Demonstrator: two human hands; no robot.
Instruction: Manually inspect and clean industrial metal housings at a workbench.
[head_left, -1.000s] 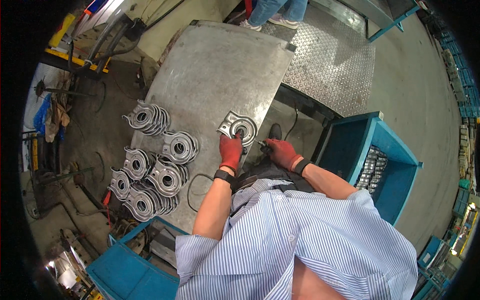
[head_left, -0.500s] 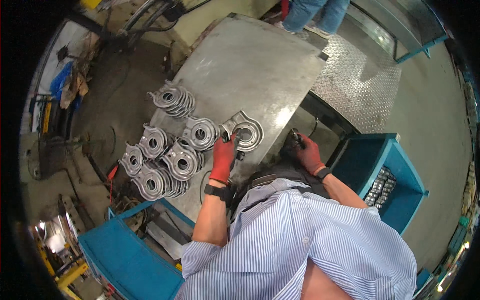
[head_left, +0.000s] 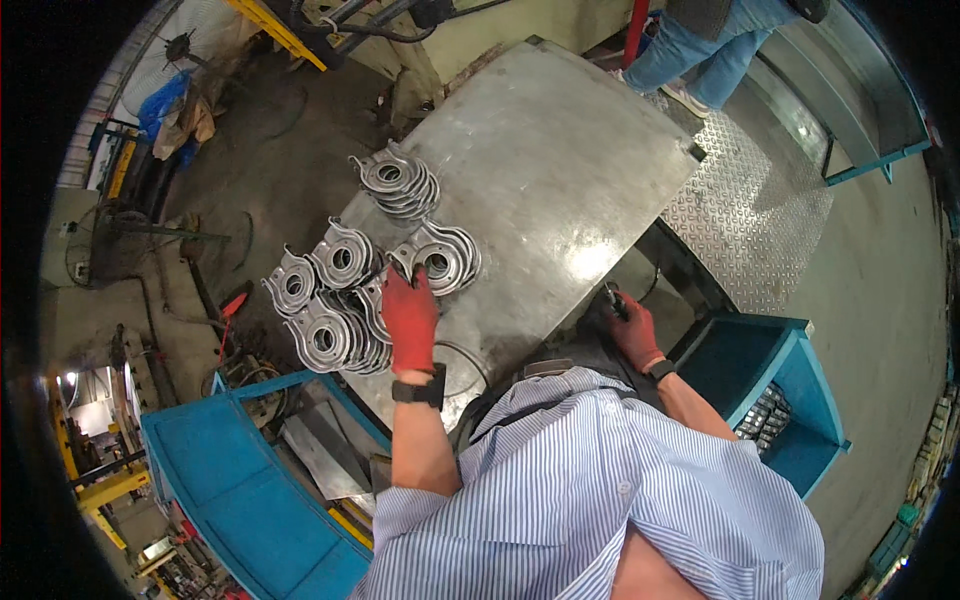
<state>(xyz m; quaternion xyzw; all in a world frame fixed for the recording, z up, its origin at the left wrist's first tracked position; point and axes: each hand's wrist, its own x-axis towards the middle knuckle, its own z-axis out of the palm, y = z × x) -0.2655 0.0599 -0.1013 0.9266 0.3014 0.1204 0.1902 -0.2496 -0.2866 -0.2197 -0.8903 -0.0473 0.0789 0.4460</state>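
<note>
Stacks of grey stamped metal brackets, each with a round ring and a bent tab, stand on the left part of a steel-topped table [head_left: 560, 130]. My left hand [head_left: 410, 315], in a red glove with dark fingertips, is closed at the near edge of a metal bracket [head_left: 440, 258] on the middle right stack. The hand partly covers the stack just below it. Off the table's right edge, my gloved right hand [head_left: 634, 330] is wrapped round a small dark tool [head_left: 616, 300] with a shiny tip; its kind cannot be made out.
A blue bin [head_left: 790, 400] holding small dark metal parts stands at my right. Another blue metal frame [head_left: 240, 470] is at lower left. Beyond the table, a person in jeans [head_left: 700, 60] stands by a tread-plate platform [head_left: 750, 190]. A cable [head_left: 465, 355] curves over the table's near edge.
My left hand has moved left with the bracket, from bare table onto the middle right stack. My right hand keeps its hold beside the table. The view has shifted a little.
</note>
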